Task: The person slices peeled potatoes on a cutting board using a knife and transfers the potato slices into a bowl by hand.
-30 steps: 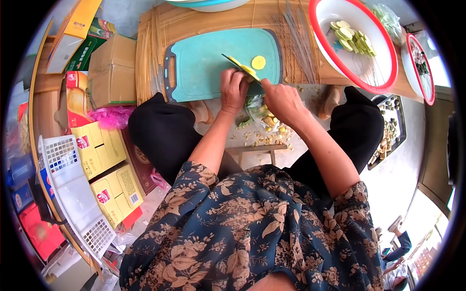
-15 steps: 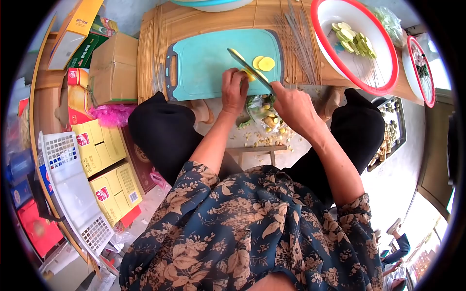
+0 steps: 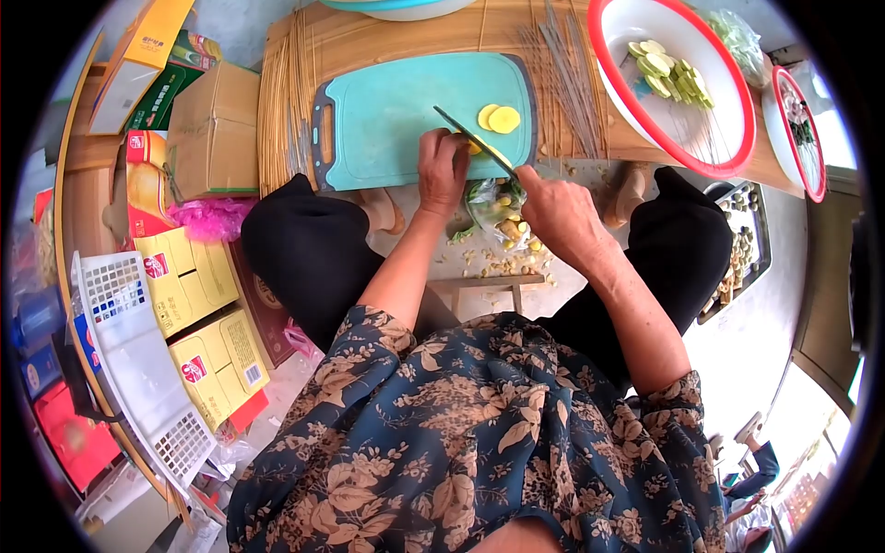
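Head cam: right hand [image 3: 560,212] has the knife [image 3: 459,126] clenched by its handle, blade slanting over the board [image 3: 387,120] toward the near right corner. Left hand [image 3: 442,170] is pinching a yellow chunk [image 3: 474,147] by the near edge, mostly hidden by fingers and blade. Two round slices [image 3: 504,120] overlap near the board's right edge; bowl [image 3: 668,129] of green pieces [image 3: 678,81] at the bench's [image 3: 415,35] right end.

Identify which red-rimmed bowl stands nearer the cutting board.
The larger-looking red-rimmed bowl, holding pale green slices; the smaller-looking bowl sits farther right, beyond it from the cutting board.
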Demonstrator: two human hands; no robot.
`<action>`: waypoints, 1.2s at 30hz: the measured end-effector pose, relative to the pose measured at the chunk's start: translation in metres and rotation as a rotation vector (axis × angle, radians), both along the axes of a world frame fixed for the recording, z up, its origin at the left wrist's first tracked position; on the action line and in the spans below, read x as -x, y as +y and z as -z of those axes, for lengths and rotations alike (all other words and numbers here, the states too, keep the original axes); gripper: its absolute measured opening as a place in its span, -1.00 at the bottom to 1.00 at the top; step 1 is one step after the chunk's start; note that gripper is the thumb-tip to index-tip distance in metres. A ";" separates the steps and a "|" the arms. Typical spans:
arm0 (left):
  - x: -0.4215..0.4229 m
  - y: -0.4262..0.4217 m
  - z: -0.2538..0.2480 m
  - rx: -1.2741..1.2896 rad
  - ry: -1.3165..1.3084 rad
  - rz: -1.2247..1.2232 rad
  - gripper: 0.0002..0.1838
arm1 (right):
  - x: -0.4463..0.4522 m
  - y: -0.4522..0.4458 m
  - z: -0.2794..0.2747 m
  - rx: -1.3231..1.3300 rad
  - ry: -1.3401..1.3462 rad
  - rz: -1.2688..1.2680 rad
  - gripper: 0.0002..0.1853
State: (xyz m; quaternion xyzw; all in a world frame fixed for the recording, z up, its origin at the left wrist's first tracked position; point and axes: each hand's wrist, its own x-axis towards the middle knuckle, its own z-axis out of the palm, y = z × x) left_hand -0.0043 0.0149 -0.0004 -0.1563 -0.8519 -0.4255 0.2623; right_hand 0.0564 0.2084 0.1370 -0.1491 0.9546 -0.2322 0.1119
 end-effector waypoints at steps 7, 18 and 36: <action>0.000 0.000 -0.001 0.010 0.008 -0.003 -0.78 | 0.018 -0.013 0.009 -0.008 -0.020 0.005 -0.81; -0.002 -0.001 0.000 0.021 -0.015 -0.016 -0.78 | 0.025 -0.012 0.025 0.019 -0.036 0.033 -0.82; -0.002 -0.001 0.000 -0.009 -0.024 0.010 -0.78 | 0.001 -0.003 -0.001 0.038 -0.022 0.008 -0.80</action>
